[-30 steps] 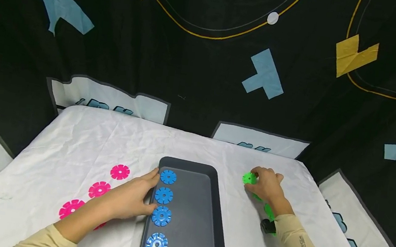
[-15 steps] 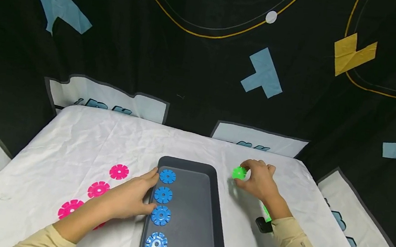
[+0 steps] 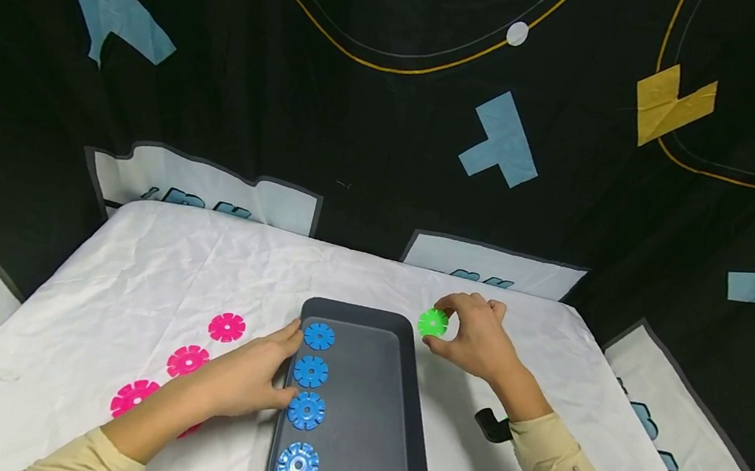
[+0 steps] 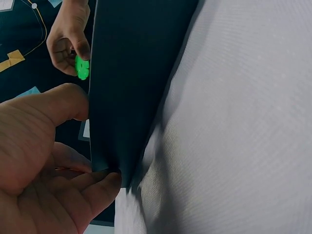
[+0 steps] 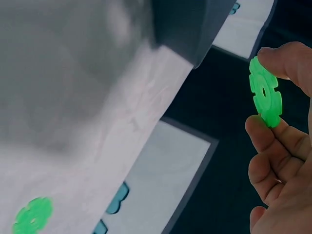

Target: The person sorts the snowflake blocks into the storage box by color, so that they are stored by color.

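Observation:
A dark grey baking tray (image 3: 369, 409) lies on the white cloth, with several notched blue plastic discs (image 3: 312, 372) in a column along its left side. My left hand (image 3: 244, 381) holds the tray's left rim; in the left wrist view the thumb bends over the edge and fingertips press the outer wall (image 4: 131, 87). Raised just beyond the tray's right rim, my right hand (image 3: 474, 340) pinches a notched green plastic disc (image 3: 433, 323) between thumb and fingers. Another green disc (image 5: 33, 217) lies on the cloth in the right wrist view.
Several notched pink discs (image 3: 187, 361) lie left of the tray, one partly hidden by the left forearm. A black curtain (image 3: 375, 148) with taped pieces hangs behind the table. The tray's raised right wall (image 3: 416, 416) stands between the right hand and the tray floor.
My right hand has lifted the green disc from the right side of the cloth and carried it left towards the tray. The left hand and tray have stayed in place.

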{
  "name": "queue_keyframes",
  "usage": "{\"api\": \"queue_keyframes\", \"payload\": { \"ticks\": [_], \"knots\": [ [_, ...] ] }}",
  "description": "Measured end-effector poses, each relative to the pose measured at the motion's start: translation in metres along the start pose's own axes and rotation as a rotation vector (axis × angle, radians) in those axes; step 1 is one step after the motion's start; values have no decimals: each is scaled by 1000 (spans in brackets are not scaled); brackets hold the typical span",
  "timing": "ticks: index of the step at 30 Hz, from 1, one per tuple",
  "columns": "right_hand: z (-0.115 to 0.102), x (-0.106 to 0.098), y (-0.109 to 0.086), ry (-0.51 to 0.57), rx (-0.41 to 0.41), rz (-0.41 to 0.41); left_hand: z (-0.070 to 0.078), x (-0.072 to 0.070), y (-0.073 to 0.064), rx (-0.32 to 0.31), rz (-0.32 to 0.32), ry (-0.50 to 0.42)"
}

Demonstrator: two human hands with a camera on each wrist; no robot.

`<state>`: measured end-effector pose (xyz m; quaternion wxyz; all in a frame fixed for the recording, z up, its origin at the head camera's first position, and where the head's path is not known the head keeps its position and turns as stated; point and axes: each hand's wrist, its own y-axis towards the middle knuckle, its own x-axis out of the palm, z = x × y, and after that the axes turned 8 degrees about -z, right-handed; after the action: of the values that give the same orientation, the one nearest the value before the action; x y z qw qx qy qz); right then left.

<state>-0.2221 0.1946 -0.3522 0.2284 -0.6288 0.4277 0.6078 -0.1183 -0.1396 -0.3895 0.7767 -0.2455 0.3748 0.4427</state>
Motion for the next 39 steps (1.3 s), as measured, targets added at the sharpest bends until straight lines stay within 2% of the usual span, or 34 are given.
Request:
{"api": "queue_keyframes", "payload": {
  "ticks": [8, 16, 20, 30, 39],
  "knots": [
    [-24, -1, 15, 19, -34, -50, 0, 0, 0, 0, -2, 0],
    [-49, 12, 34, 10, -92, -128, 0, 1, 0, -6, -10, -23],
    [-65, 21, 45, 24, -106, -200, -1, 0, -1, -16, -12, -21],
    [-84, 50, 62, 15, -29, -432, 0, -1, 0, -17, -25, -16],
    [-88, 64, 65, 21, 23, -482, 1, -4, -3, -20, -27, -21]
  ]
}}
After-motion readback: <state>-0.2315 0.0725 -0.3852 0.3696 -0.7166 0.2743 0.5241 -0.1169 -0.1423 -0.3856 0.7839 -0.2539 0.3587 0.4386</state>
